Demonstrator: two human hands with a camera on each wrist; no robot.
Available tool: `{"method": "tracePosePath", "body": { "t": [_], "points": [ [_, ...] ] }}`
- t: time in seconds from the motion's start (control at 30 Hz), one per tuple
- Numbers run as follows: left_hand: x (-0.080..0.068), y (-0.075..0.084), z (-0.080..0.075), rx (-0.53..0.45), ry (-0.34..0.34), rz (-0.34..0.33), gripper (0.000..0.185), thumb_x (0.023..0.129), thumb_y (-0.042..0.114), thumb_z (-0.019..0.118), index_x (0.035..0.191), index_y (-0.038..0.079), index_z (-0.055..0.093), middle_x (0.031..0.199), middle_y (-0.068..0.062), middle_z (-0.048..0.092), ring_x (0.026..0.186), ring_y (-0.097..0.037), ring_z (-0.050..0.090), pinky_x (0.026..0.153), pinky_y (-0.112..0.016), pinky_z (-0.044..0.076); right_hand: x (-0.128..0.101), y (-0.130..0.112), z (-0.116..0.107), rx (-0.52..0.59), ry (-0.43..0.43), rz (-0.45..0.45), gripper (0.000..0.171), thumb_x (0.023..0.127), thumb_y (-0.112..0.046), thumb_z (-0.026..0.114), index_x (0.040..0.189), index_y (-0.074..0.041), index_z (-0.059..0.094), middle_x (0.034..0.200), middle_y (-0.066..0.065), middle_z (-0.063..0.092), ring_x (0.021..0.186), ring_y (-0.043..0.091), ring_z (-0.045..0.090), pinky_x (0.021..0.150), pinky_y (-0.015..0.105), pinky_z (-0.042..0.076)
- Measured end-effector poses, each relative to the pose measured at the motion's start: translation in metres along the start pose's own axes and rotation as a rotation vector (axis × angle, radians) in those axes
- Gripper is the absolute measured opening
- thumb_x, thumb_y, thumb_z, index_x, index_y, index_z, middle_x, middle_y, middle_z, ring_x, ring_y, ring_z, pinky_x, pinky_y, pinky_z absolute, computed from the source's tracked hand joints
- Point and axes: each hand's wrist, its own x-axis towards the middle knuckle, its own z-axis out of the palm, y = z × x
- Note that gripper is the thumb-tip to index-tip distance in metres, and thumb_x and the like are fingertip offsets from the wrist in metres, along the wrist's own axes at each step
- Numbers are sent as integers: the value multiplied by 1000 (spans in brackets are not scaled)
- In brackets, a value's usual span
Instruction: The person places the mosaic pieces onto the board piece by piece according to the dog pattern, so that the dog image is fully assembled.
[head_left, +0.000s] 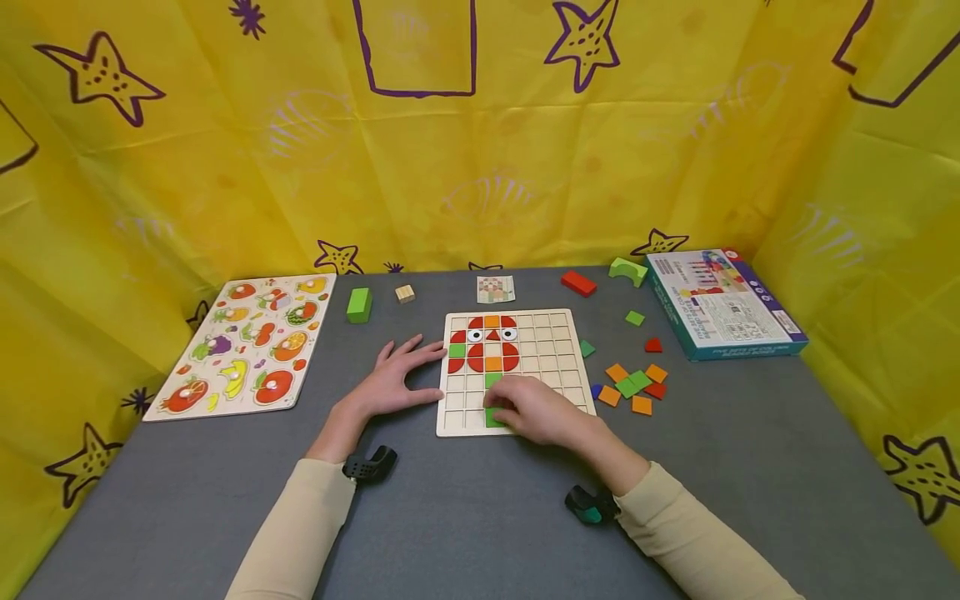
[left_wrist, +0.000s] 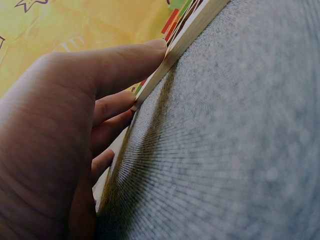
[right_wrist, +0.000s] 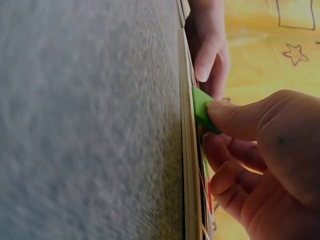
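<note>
While the left hand [head_left: 397,379] touches the left edge of the grid board [head_left: 551,358], fingers spread apart, the right hand [head_left: 536,407] has thumb and fingers clamped on a green tile [right_wrist: 202,107], held tilted at the board's near edge. Set tiles [head_left: 492,364] in red, orange, green and eye print fill upper-left squares, board flat on the gray bench [head_left: 472,517]. Loose tiles [head_left: 641,405] lie right of it, picture card [head_left: 496,289] behind, fruit puzzle [head_left: 255,346] far left, box [head_left: 727,312] far right.
</note>
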Motion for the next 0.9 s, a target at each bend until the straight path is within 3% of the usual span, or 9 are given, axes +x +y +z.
{"method": "tracePosePath", "body": {
  "t": [0.2,0.57,0.7,0.9],
  "points": [
    [1,0,1,9,-2,0,73,87,45,74,150,14,52,157,-3,42,151,-34,17,115,-63,-3,-4,0,1,-23,22,-23,12,95,-10,71,107,-9,73,100,-2,63,94,16,59,88,37,50],
    [0,0,0,6,-4,-10,73,88,47,73,150,14,52,157,-3,42,151,-35,16,115,-64,-3,-5,3,6,5,42,-25,16,94,-11,74,109,-9,72,97,-1,60,89,16,56,82,34,50],
    [-1,1,0,8,-3,-6,73,88,47,74,150,14,52,157,-3,42,151,-36,17,115,-64,-3,-6,6,2,35,49,8,19,93,-13,75,111,-10,71,92,-4,57,83,14,53,76,32,49],
    [0,0,1,14,5,9,73,88,46,74,149,13,53,156,-4,44,151,-37,18,114,-65,-2,-11,17,-14,57,132,75,21,92,-12,76,111,-7,71,89,-4,57,82,15,53,75,32,48]
  ]
}}
